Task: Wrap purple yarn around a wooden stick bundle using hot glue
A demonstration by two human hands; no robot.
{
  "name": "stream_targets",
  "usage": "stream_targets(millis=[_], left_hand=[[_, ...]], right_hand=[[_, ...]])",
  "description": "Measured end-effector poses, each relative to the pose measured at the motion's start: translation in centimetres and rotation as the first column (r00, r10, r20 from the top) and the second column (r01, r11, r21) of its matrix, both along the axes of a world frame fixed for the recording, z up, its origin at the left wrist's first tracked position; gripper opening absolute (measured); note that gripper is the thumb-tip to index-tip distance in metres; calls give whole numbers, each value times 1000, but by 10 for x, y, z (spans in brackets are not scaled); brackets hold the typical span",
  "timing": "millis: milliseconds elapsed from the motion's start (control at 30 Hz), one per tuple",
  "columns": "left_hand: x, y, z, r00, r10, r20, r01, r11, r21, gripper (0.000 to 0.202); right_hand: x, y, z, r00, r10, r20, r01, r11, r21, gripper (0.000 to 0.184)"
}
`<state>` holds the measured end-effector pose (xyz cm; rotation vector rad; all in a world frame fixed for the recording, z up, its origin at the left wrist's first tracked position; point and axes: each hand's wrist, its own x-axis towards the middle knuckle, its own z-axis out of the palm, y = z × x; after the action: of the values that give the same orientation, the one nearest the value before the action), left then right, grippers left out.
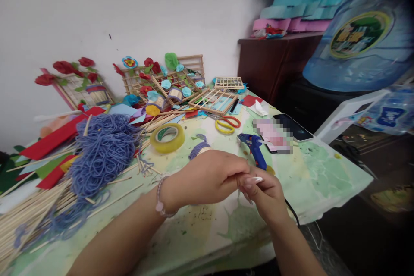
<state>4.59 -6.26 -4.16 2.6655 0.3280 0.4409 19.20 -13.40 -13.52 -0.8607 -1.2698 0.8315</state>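
Note:
My left hand, with a beaded bracelet on the wrist, meets my right hand above the front of the table. The fingers of both are curled and pressed together. Anything between them is hidden; a long shiny nail shows on the right thumb. Just beyond my left hand sits a small piece wound with purple yarn, partly covered by that hand. A blue glue gun lies behind my right hand. Scissors with red and yellow handles and a roll of yellow tape rest farther back.
A heap of purple yarn and many thin sticks cover the left side. Stick frames with paper flowers lean at the wall. Phones lie at right, near a big water bottle. A dark cord hangs over the front edge.

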Motion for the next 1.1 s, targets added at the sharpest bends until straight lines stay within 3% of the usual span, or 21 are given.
stream_targets(millis=[267, 333, 400, 467, 533, 567, 633, 700, 767, 933, 1100], left_hand=[[-3, -16, 5, 981, -117, 153, 145, 973, -180, 30], [-2, -19, 5, 990, -33, 139, 44, 996, -71, 28], [-1, -17, 3, 986, 116, 123, -128, 986, 102, 25], [-2, -10, 3, 946, 287, 148, -314, 926, 208, 26], [-7, 3, 3, 872, 432, 232, -475, 861, 182, 30], [-11, 10, 4, 825, 480, 299, -533, 837, 127, 32], [-19, 25, 6, 792, 475, 383, -506, 862, -23, 31], [-26, 34, 8, 793, 468, 391, -465, 879, -110, 31], [-28, 37, 9, 802, 453, 389, -426, 891, -158, 27], [-20, 28, 7, 873, 370, 319, -307, 923, -231, 12], [-11, 22, 4, 926, 353, 136, -305, 910, -281, 20]], right_hand=[[-3, -7, 7, 956, 220, -192, -250, 956, -151, 48], [-6, -6, 5, 960, 170, -223, -212, 960, -182, 47], [-9, -4, 2, 979, -2, -203, -38, 981, -191, 42], [-12, -2, 0, 971, -183, -154, 153, 970, -189, 37], [-13, -1, 1, 948, -260, -184, 220, 953, -208, 36], [-14, -1, 2, 939, -246, -240, 192, 954, -229, 36], [-15, -1, 6, 901, -120, -416, 10, 966, -257, 39], [-15, -1, 13, 801, 71, -595, -247, 943, -221, 43], [-16, 0, 19, 678, 201, -707, -421, 894, -151, 47], [-22, 2, 22, 537, 302, -787, -559, 826, -65, 54], [-27, 4, 18, 385, 349, -855, -661, 751, 9, 51]])
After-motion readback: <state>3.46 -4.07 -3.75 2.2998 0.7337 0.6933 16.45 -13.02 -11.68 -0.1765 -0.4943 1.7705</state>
